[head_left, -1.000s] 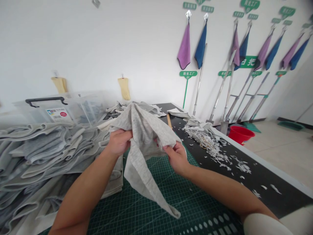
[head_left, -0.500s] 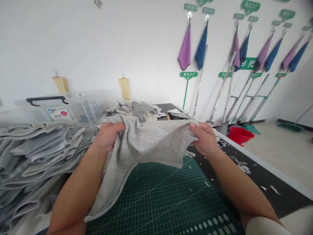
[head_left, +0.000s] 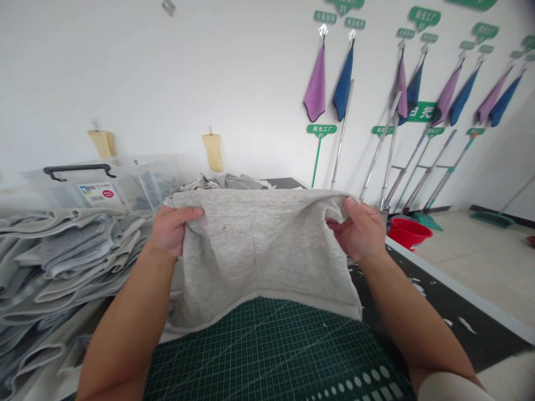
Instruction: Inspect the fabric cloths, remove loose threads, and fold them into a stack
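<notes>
Cutting mat partly hidden behind grey jersey

Heather-grey cloth, green-gridded cutting mat

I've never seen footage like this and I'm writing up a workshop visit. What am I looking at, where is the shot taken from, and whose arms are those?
This is one view from a camera worn on a person's head, looking forward and down, so the arms are that person's own. No machine is involved. The left hand and right hand hold a piece of grey knit cloth spread between them by its upper edge. Below it lies a green cutting mat. To the left is a stack of grey fabric pieces, with a clear plastic bin behind it. To the right, a black table carries white scraps.
</notes>
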`<state>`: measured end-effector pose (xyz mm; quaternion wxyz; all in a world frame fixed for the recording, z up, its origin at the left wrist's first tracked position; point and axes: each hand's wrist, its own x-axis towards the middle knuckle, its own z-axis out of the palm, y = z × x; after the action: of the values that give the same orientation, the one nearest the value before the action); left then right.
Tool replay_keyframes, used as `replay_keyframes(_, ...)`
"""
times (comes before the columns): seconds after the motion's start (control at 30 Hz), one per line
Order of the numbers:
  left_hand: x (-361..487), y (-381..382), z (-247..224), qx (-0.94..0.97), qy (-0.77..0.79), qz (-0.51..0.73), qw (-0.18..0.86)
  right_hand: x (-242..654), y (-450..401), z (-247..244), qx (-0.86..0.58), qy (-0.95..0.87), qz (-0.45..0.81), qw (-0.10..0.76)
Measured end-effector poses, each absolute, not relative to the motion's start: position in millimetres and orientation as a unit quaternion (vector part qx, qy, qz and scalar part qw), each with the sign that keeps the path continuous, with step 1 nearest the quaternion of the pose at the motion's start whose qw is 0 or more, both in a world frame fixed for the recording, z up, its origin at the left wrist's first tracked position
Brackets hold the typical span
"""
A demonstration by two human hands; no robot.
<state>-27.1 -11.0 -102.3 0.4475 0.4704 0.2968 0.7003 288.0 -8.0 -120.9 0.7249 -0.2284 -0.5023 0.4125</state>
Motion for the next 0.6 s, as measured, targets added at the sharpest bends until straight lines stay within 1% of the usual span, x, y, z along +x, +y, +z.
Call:
replay_keyframes(0.17, -27.4, -10.7, -102.6, 0.489, 0.224, 0.735, 0.413, 285.4, -5.5, -119.9, -0.250, -0.487, 0.388, 0.741)
replay_keyframes(0.37, -30.1, -9.1, -99.7, 0.467, 0.237, 0.745, 0.413, 285.5, 3.1, -120.5, -0.253, -0.468, 0.361, 0.766)
replay_keyframes(0.47, -30.6, -7.1, -97.6, 0.452, 0.232, 0.764, 0.397, 287.3, 4.1, -119.0, -0.275, -0.454, 0.323, 0.783)
replay_keyframes(0.6, -33.3, -2.4, -94.7, 0.426, 0.232, 0.794, 0.365, 291.2, 3.8, -116.5, -0.302, -0.470, 0.284, 0.780)
